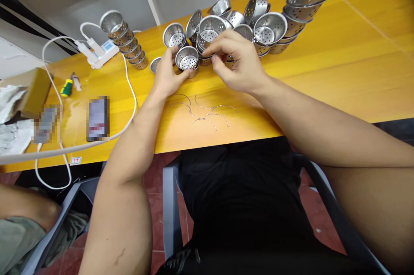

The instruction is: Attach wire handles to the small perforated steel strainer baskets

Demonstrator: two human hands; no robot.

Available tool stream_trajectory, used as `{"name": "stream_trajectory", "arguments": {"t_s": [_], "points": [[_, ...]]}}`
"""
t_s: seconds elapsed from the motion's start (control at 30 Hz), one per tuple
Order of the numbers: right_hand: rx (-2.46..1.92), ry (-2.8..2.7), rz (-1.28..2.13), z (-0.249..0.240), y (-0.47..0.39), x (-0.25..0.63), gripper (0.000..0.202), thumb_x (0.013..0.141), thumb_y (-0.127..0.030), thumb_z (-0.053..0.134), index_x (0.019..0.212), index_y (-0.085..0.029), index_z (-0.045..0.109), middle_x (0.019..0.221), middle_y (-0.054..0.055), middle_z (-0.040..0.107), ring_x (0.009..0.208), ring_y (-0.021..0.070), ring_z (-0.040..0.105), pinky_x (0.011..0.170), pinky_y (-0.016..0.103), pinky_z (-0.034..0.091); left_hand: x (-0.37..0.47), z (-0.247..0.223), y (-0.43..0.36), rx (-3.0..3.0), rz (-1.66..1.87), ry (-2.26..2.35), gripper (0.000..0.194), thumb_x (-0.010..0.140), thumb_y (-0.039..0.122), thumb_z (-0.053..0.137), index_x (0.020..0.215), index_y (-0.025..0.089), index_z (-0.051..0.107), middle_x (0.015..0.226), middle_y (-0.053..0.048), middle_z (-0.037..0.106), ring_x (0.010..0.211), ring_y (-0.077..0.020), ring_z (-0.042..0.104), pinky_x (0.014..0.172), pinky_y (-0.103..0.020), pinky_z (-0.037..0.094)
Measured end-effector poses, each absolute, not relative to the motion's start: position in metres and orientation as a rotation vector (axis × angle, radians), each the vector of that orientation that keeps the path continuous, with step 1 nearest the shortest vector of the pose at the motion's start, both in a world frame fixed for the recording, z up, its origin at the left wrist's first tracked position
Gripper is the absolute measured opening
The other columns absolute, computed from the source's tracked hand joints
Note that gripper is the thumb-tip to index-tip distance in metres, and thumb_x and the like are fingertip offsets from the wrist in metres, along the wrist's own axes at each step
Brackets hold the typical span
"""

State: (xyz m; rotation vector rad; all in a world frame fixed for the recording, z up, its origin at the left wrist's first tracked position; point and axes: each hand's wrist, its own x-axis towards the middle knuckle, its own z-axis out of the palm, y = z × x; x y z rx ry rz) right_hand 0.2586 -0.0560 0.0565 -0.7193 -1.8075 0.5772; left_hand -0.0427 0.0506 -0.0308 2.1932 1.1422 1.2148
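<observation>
The table (339, 85) is bright yellow-orange, streaked with darker wood grain and crossed at the right by one thin pale line. The cup (187, 60) by the left hand (168, 72) is shiny silver, its base and wall patterned with round holes; the left stack (121, 39) and the right stack (302, 11) repeat that dotted silver. The curved wires (221, 115) gleam silvery. A tool handle (66, 88) mixes green and yellow. The power strip (103, 55) is white with a blue label, the cable (19, 157) whitish. Black clothing (239, 206) meets a blue-grey chair arm (170, 206) above red floor tiles (155, 210) with paler joints.
</observation>
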Motion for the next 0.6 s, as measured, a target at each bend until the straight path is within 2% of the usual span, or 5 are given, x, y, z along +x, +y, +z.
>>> {"name": "stream_trajectory", "arguments": {"t_s": [0.13, 0.27, 0.43, 0.5, 0.6], "points": [[-0.72, -1.812, 0.573, 0.054, -0.055, 0.258, 0.025, 0.099, -0.064, 0.088, 0.103, -0.039, 0.085, 0.112, 0.01, 0.079, 0.1, 0.0386, 0.07, 0.092, 0.056, 0.067, -0.044, -0.024, 0.045, 2.245, 1.151, 1.161, 0.108, 0.074, 0.071, 0.108, 0.159, 0.033, 0.053, 0.165, -0.017, 0.071, 0.145, -0.0396, 0.077, 0.129, -0.065, 0.062], [-0.72, -1.849, 0.541, 0.054, -0.054, 0.26, 0.023, 0.101, -0.061, 0.086, 0.104, -0.038, 0.085, 0.111, 0.01, 0.081, 0.099, 0.038, 0.071, 0.092, 0.056, 0.066, -0.04, -0.009, 0.031, 2.303, 1.118, 1.24, 0.119, 0.076, 0.083, 0.103, 0.165, 0.03, 0.045, 0.167, -0.015, 0.07, 0.155, -0.0393, 0.069, 0.137, -0.065, 0.054], [-0.659, -2.125, 0.554, 0.06, -0.053, 0.271, 0.018, 0.107, -0.045, 0.077, 0.115, -0.03, 0.083, 0.106, 0.007, 0.081, 0.082, 0.0269, 0.068, 0.078, 0.043, 0.058, -0.039, 0.04, 0.0, 2.269, 1.275, 1.445, 0.088, 0.092, 0.091, 0.082, 0.153, 0.034, 0.052, 0.164, -0.01, 0.068, 0.159, -0.0374, 0.064, 0.138, -0.06, 0.053], [-0.625, -2.379, 0.626, 0.065, -0.053, 0.276, 0.019, 0.105, -0.041, 0.076, 0.112, -0.025, 0.08, 0.102, 0.006, 0.08, 0.077, 0.022, 0.066, 0.075, 0.039, 0.052, -0.042, 0.053, -0.009, 2.209, 1.292, 1.601, 0.079, 0.094, 0.083, 0.085, 0.149, 0.035, 0.055, 0.166, -0.01, 0.065, 0.165, -0.0356, 0.058, 0.144, -0.057, 0.048], [-0.674, -2.726, 0.746, 0.072, -0.055, 0.28, 0.019, 0.1, -0.04, 0.079, 0.104, -0.021, 0.075, 0.095, 0.003, 0.077, 0.075, 0.0197, 0.065, 0.073, 0.035, 0.047, -0.05, 0.053, -0.011, 2.098, 1.175, 1.796, 0.093, 0.08, 0.076, 0.102, 0.147, 0.03, 0.057, 0.169, -0.015, 0.063, 0.17, -0.036, 0.051, 0.149, -0.057, 0.039]]}}
